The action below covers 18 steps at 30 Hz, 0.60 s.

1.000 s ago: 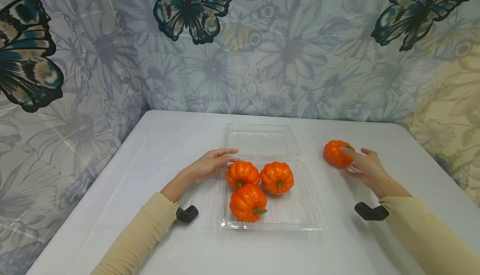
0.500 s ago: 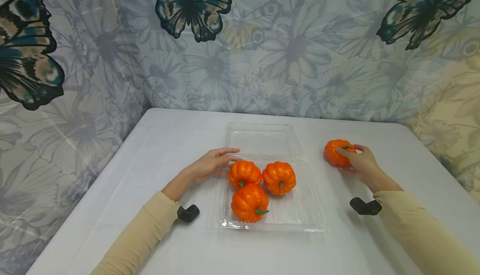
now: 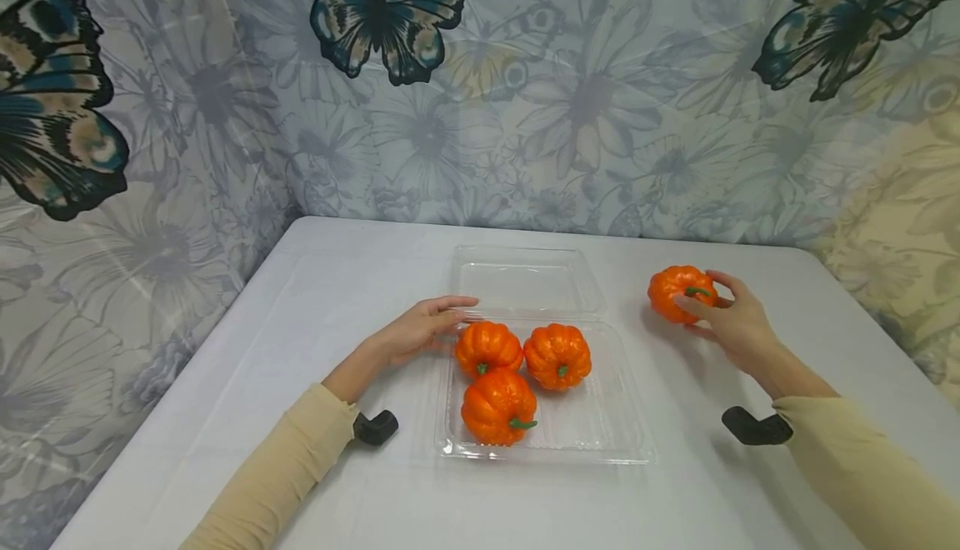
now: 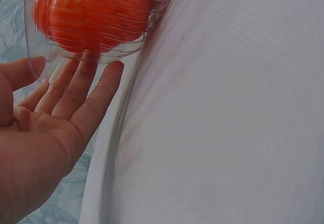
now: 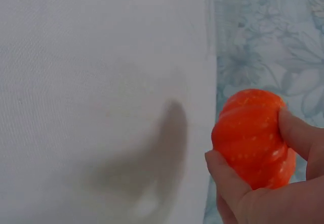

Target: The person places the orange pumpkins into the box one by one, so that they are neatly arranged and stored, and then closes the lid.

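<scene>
My right hand [image 3: 738,329] holds a small orange pumpkin [image 3: 667,293] with a green stem, thumb on one side and fingers on the other; it is lifted off the table, its shadow below. In the right wrist view the pumpkin [image 5: 250,133] sits between thumb and fingers. My left hand [image 3: 412,333] touches the left edge of a clear plastic clamshell container [image 3: 592,437], which lies with its lid [image 3: 525,279] folded back. Nearly straight fingers [image 4: 104,87] rest against its outer side. Three more small pumpkins, including one at the front [image 3: 495,408], sit in the base.
A white table [image 3: 360,500] carries everything. Butterfly-patterned fabric [image 3: 525,117] stands behind it and to the left. The container's right half lies between the pumpkins and my right arm.
My right hand first closed round the lone pumpkin on the table, then raised it slightly. The left hand and the container have stayed in place.
</scene>
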### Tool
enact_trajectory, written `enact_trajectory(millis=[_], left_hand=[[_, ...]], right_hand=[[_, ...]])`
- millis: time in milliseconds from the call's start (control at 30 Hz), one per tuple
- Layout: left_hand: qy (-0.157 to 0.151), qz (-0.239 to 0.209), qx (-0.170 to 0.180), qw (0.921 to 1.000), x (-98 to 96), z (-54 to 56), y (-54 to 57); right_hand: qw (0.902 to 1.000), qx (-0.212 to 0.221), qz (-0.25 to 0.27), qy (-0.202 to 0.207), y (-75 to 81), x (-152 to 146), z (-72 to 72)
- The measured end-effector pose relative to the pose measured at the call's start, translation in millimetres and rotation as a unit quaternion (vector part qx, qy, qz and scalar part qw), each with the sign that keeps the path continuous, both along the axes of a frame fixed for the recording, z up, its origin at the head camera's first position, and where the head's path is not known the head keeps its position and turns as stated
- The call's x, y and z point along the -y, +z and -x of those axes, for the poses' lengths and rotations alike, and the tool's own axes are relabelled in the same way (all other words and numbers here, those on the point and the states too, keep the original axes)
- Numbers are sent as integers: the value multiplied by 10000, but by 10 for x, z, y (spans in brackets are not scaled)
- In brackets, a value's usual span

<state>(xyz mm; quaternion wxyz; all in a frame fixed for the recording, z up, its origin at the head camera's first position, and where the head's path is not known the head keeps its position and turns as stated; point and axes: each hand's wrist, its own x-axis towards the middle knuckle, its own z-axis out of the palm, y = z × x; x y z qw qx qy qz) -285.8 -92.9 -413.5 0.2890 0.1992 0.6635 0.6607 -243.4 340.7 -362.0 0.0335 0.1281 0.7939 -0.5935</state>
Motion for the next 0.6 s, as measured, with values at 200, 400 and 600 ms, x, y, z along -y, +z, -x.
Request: enact_trajectory(millis=[200, 400, 600], left_hand=[[-17, -3, -30, 10000, 6, 4, 2], [6, 28, -72, 10000, 13, 10, -9], [6, 69, -81, 9999, 10, -1, 3]], right_hand=[[9981, -239, 512, 228, 113, -10, -68], [9947, -344, 943, 239, 132, -14, -125], [9931, -291, 1099, 302, 137, 0, -172]])
